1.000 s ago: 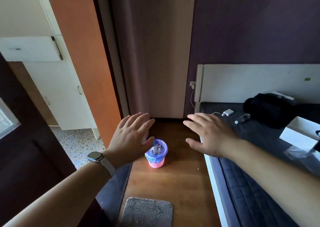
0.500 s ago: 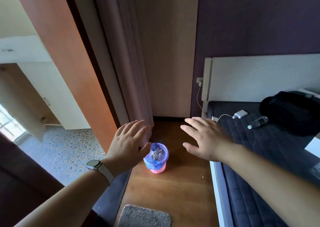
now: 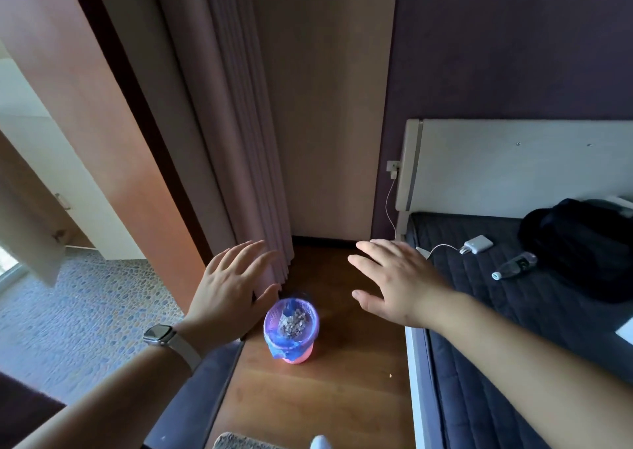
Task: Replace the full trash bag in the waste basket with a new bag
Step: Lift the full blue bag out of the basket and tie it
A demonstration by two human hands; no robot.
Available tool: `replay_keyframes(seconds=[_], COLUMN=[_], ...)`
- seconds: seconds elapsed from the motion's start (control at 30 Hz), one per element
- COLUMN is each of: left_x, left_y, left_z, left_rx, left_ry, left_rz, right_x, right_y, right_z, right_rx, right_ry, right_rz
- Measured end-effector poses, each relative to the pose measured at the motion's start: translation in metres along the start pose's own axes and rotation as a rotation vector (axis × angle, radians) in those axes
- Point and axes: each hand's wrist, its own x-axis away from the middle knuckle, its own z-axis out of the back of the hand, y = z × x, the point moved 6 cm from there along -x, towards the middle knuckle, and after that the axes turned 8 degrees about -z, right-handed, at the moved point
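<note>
A small pink waste basket (image 3: 298,357) stands on the wooden floor between a curtain and a bed. A blue trash bag (image 3: 283,343) lines it, folded over the rim, with grey crumpled waste (image 3: 292,323) inside. My left hand (image 3: 228,294), a watch on its wrist, hovers flat with fingers spread, above and left of the basket. My right hand (image 3: 397,282) hovers the same way, above and right of it. Both hands hold nothing and touch nothing. No new bag is in view.
A bed with a dark mattress (image 3: 513,328) and white headboard fills the right; a charger (image 3: 478,244), a plastic bottle (image 3: 513,265) and a black bag (image 3: 579,243) lie on it. A curtain (image 3: 233,140) hangs left of the basket. A grey mat (image 3: 239,441) lies at the bottom edge.
The view has moved closer to the basket and turned left. Both hands stay spread and empty above it; the basket has not moved.
</note>
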Motion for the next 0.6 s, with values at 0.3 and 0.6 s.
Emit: replay_keyframes(seconds=[0.3,0.6], left_x=[-0.102,-0.185], left_y=[-0.082,-0.178], left_z=[-0.088,-0.122], left_rx=[0.102,0.084], left_ry=[0.007,0.057], left_rz=[0.023,0.0], right_x=[-0.117,-0.261], right_y=[0.046,0.051], right_z=[-0.063,-0.091], right_rx=[0.038,0.027], right_ry=[-0.077,-0.109], right_rz=[-0.009,0.079])
